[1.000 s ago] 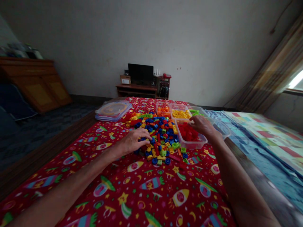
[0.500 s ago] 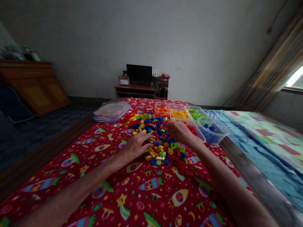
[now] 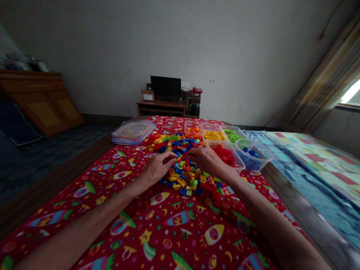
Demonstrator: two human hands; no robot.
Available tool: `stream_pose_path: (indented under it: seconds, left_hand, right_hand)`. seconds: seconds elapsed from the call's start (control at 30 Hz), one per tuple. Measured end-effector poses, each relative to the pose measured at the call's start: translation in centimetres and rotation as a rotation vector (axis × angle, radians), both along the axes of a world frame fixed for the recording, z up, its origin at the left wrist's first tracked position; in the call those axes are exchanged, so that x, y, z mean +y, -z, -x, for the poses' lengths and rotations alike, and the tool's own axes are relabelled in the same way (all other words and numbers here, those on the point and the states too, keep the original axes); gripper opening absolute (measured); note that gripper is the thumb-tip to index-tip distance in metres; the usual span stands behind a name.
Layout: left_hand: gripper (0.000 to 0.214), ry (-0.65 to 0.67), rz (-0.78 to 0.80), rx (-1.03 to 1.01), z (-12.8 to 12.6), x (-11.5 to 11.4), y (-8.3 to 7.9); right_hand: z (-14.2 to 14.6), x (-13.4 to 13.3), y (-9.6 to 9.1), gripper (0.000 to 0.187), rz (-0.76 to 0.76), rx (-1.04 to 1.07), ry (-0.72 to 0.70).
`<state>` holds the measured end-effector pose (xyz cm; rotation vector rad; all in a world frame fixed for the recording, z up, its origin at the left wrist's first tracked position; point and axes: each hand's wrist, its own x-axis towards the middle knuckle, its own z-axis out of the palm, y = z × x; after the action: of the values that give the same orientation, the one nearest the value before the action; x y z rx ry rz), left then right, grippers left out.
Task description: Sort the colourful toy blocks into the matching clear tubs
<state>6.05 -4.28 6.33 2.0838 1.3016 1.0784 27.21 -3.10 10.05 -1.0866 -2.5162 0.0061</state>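
Note:
A heap of small plastic bricks (image 3: pixel 182 157) in blue, yellow, red, orange and green lies on a red tablecloth (image 3: pixel 174 225) printed with rockets. My left hand (image 3: pixel 157 168) rests on the heap's left side, fingers curled into the bricks. My right hand (image 3: pixel 206 159) lies on the heap's right side, fingers bent and pinched at a red brick near the middle. Right of that hand stands a clear tub of red bricks (image 3: pixel 229 157). Behind it are tubs of orange bricks (image 3: pixel 193 132), yellow bricks (image 3: pixel 213 135) and green bricks (image 3: pixel 234 135), and a round tub of blue bricks (image 3: pixel 253 157).
A stack of clear lids (image 3: pixel 132 132) lies at the back left of the table. The table's wooden edge (image 3: pixel 284 187) runs along the right, beside a bed with a patterned cover (image 3: pixel 317 161). A low stand with a dark screen (image 3: pixel 166 90) is against the far wall.
My right hand has come away from the red-brick tub and moved left onto the heap. My left hand has shifted slightly forward in the bricks.

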Motion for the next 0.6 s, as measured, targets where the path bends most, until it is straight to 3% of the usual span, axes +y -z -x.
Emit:
stream_pose_path:
  seconds: [0.1, 0.27, 0.43, 0.6]
  left_hand:
    - [0.026, 0.004, -0.096, 0.18, 1.1, 0.5, -0.5]
    - [0.019, 0.084, -0.051, 0.441, 3.5, 1.8, -0.8]
    - [0.018, 0.148, -0.06, 0.579, 4.4, 2.3, 0.0]
    - [0.019, 0.194, -0.125, 0.682, 3.4, 1.7, 1.5]
  right_hand:
    - [-2.4, 1.1, -1.1, 0.025, -0.069, -0.011, 0.173]
    - [-7.1, 3.1, -1.5, 0.027, -0.096, -0.079, 0.435]
    - [-10.4, 4.5, -1.1, 0.028, -0.083, -0.08, 0.51]
    - [-9.3, 4.2, -1.8, 0.034, -0.17, -0.021, 0.545]
